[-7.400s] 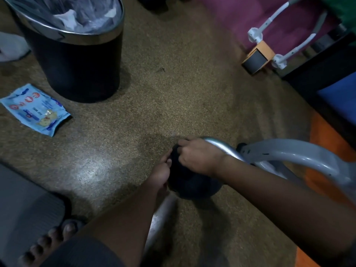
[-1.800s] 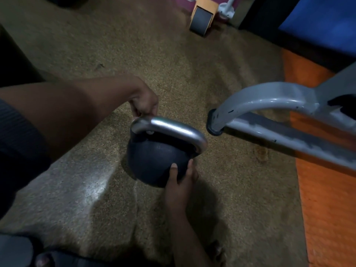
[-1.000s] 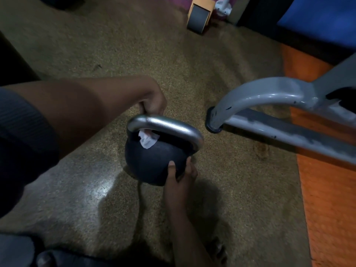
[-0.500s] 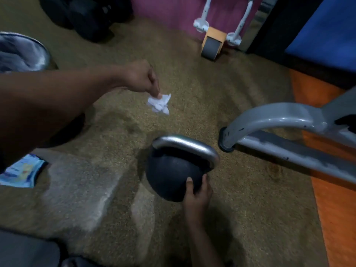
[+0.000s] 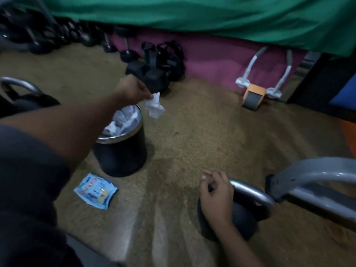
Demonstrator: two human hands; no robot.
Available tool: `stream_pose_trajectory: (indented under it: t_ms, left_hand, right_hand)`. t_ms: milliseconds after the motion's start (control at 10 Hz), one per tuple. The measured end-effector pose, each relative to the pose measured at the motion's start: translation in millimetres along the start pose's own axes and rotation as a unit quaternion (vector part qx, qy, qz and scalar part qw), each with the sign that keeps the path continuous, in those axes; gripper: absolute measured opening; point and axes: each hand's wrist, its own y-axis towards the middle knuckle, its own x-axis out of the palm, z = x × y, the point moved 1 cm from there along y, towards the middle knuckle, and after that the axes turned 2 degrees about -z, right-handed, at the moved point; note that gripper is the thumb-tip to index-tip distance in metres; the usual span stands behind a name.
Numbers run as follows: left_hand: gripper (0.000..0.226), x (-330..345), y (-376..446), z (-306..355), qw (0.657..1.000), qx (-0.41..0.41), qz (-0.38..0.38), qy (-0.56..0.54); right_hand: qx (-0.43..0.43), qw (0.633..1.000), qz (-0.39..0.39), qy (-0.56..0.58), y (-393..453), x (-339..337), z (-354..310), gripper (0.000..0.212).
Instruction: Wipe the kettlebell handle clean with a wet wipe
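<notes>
Bin (image 5: 123,157) beneath pinched wipe (image 5: 154,106)

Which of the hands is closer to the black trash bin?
Left. The left hand is up by the trash bin, pinching the crumpled wipe just past its rim. The right hand is off to the side, on the kettlebell handle.
</notes>
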Motion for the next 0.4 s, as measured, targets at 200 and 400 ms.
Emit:
stream_pose_trajectory:
  t_ms: [200,400]
  left_hand:
    - [0.015,-34,-14,-42,0.987,-0.114,0.112,-0.021]
    - [0.034,-48,-22,-59,0.967,-0.180,0.165,-0.075]
  right_hand:
    - [-0.042,0.995,-0.080,-0.052,46,17,-61,0.025]
    - [-0.017,0.991,-0.087,-0.100,61,3,-70,0.022]
